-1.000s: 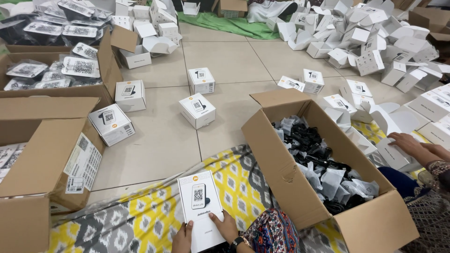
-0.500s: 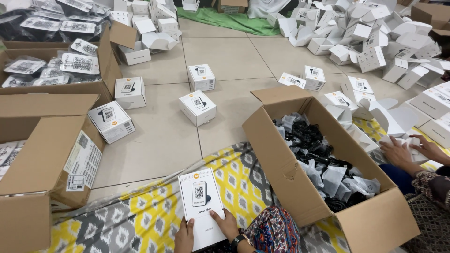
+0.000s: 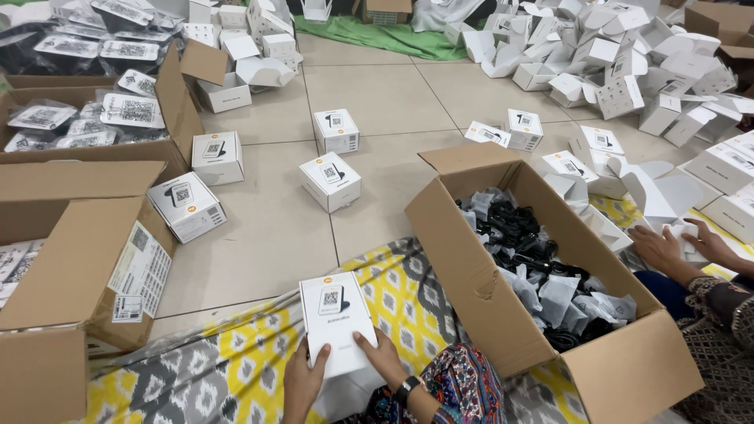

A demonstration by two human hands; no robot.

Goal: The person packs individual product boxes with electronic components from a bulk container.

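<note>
Both of my hands hold a small white carton with a printed code square on its lid, low in the head view over a yellow, grey and white patterned mat. My left hand grips its near left edge. My right hand, with a dark wristwatch, rests its fingers on the lid's near right corner. A white flap or second piece shows just under the carton.
An open brown cardboard box of black cables in clear bags stands to my right. Another person's two hands reach among white cartons at far right. Closed white cartons dot the tiled floor. More cardboard boxes stand left.
The other person's hands at the right have shifted down and left among the white cartons. My hands and the white carton have stayed almost where they were.
</note>
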